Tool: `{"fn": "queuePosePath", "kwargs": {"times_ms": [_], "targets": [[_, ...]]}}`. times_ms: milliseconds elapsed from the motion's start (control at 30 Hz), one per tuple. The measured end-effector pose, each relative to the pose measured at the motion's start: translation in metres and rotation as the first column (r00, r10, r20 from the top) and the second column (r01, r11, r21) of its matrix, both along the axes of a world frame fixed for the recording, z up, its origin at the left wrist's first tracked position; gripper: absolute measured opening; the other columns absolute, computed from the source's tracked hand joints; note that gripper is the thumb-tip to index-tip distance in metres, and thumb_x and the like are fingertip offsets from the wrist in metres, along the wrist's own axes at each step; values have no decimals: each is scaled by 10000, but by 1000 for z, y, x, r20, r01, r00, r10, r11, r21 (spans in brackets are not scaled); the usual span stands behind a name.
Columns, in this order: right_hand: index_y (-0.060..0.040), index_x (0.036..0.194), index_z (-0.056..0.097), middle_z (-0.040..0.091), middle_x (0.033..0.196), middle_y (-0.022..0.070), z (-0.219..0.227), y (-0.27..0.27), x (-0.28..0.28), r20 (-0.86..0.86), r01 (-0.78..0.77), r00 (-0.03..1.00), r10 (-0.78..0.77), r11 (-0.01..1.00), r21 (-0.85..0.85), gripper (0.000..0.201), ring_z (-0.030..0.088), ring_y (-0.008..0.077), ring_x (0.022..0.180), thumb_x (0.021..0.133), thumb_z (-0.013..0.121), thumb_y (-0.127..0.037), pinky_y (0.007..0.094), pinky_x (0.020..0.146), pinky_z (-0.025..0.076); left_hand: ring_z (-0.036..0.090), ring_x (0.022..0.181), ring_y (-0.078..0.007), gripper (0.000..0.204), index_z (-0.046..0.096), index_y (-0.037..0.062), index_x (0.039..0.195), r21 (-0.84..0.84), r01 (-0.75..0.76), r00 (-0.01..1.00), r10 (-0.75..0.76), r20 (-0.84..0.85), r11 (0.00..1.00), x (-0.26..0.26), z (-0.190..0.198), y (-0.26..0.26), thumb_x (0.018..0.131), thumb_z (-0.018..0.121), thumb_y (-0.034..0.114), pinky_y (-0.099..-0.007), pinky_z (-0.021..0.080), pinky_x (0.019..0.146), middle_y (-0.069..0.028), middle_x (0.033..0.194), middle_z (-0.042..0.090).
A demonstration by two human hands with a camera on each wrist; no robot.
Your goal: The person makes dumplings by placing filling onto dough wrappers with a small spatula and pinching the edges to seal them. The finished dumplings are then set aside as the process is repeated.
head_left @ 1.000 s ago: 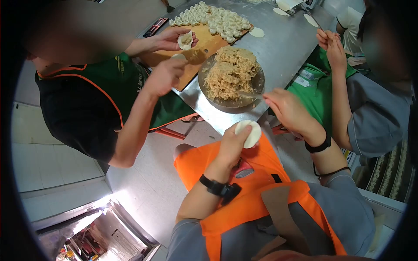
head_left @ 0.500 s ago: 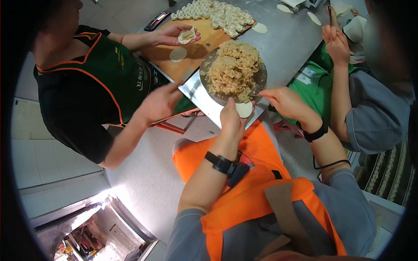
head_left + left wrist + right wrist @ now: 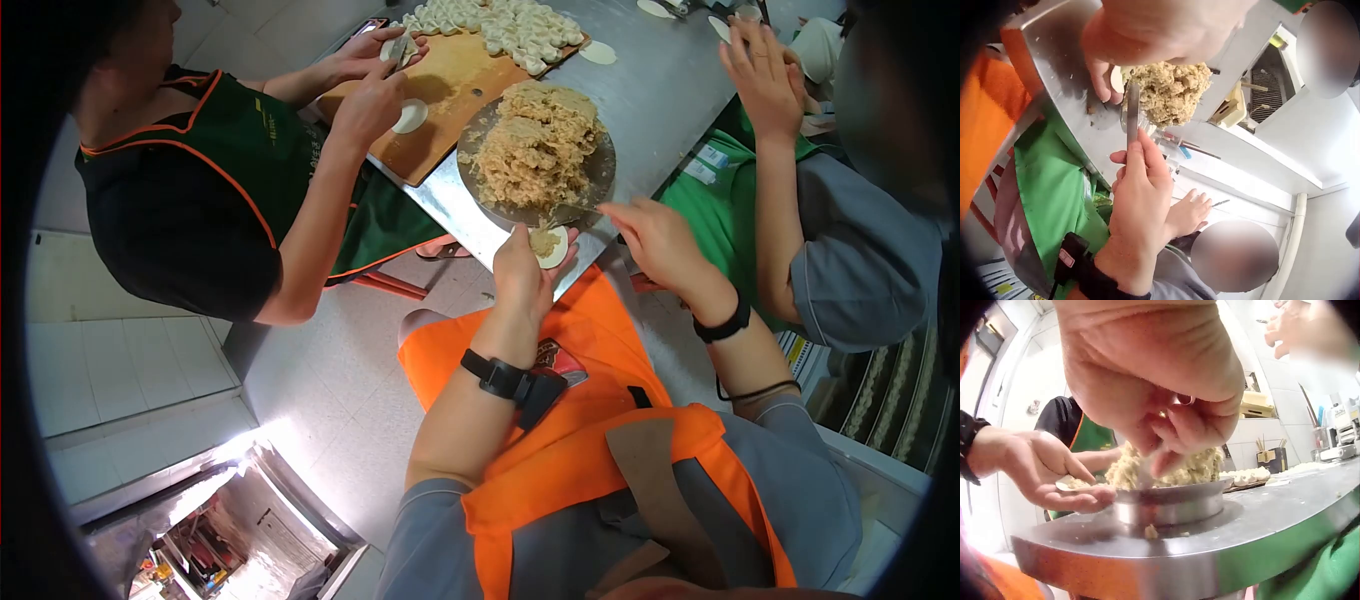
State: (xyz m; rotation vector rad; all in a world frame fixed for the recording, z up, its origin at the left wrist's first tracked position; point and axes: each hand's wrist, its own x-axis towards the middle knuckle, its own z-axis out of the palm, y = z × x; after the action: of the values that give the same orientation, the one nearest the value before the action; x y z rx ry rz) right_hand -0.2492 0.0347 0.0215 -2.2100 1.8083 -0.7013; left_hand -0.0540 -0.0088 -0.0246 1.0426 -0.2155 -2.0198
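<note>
My left hand (image 3: 520, 268) is palm up beside the bowl's near edge. Across its fingers lies a round white wrapper (image 3: 1060, 485) with a lump of filling (image 3: 543, 242) on it. My right hand (image 3: 665, 250) pinches the handle end of a flat metal spreader (image 3: 1133, 112), whose blade reaches toward the bowl's near rim, above the wrapper. The shallow metal bowl (image 3: 1169, 511) carries a tall heap of tan filling (image 3: 535, 150). In the right wrist view, my right hand (image 3: 1154, 375) hides part of the heap, and the spreader looks blurred.
A wooden board (image 3: 430, 150) with rows of dumplings (image 3: 530, 40) lies beyond the bowl on the metal table (image 3: 660, 120). At left a person in a green apron (image 3: 265, 150) works a filled wrapper; another person's hands (image 3: 765, 80) are at right. Loose wrappers (image 3: 598, 52) lie about.
The wrapper in my left hand was bare and now bears filling. My left hand has shifted slightly left, my right hand little. The left person's tool hand has risen to their wrapper.
</note>
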Motion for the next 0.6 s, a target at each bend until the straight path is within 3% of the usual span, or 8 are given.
{"fn": "queuePosePath", "kwargs": {"times_ms": [133,233,300,333,433,467,567,600], "targets": [[-90,1119,695,646,865,158,-3,-12,-3,-13,-70,997,70,997,-9,248,623,366,820,890,598,-79,433,692,489,685,946,-415,432,410,-125,1216,-1,-47,999,47,-14,999,-3,-1,-2,1077,303,270,-479,630,742,-320,1104,628],[-115,1120,695,676,941,169,-3,-11,3,96,-111,990,102,989,98,250,641,367,893,888,600,-116,436,756,513,684,959,-410,427,416,-125,1213,-39,-3,1000,3,13,999,-1,2,-5,1075,299,262,-476,628,750,-307,1113,627],[-124,1129,695,679,970,168,1,0,13,208,-129,973,97,981,147,260,642,362,911,887,602,-116,425,772,515,689,957,-360,410,444,-84,1205,-15,-5,996,7,94,1000,-2,17,-3,1082,283,273,-425,615,736,-253,1111,629],[-133,1143,694,659,912,156,0,8,17,202,-130,973,111,988,83,276,632,356,852,882,609,-106,425,723,507,692,957,-335,404,458,-63,1201,-4,-6,991,7,135,1000,-1,24,-1,1085,275,278,-400,609,729,-226,1109,630],[-141,1153,691,613,820,139,7,31,33,70,-77,995,71,992,96,294,606,343,775,875,614,-88,426,661,488,683,983,-346,415,462,-59,1200,-4,25,999,-25,47,1000,8,20,4,1085,266,288,-406,597,754,-217,1113,632],[-128,1155,683,562,770,130,2,35,34,47,-108,993,107,994,21,304,576,342,734,864,618,-68,437,620,467,677,1003,-351,420,458,-63,1211,-17,4,1000,-4,18,1000,11,16,7,1086,264,288,-418,587,785,-222,1119,629],[-84,1142,675,584,737,108,4,41,40,219,-72,973,77,997,-30,253,598,273,676,901,599,-65,393,600,472,652,1069,-365,435,444,-72,1254,-39,-59,995,55,-87,998,20,9,12,1085,263,286,-446,548,885,-235,1146,620],[-69,1135,672,588,719,91,4,43,43,383,-54,923,27,997,61,232,592,236,653,918,587,-70,370,591,467,641,1096,-368,439,436,-73,1273,-34,-81,988,76,-134,996,23,13,13,1084,265,284,-450,529,921,-239,1161,616]]}}
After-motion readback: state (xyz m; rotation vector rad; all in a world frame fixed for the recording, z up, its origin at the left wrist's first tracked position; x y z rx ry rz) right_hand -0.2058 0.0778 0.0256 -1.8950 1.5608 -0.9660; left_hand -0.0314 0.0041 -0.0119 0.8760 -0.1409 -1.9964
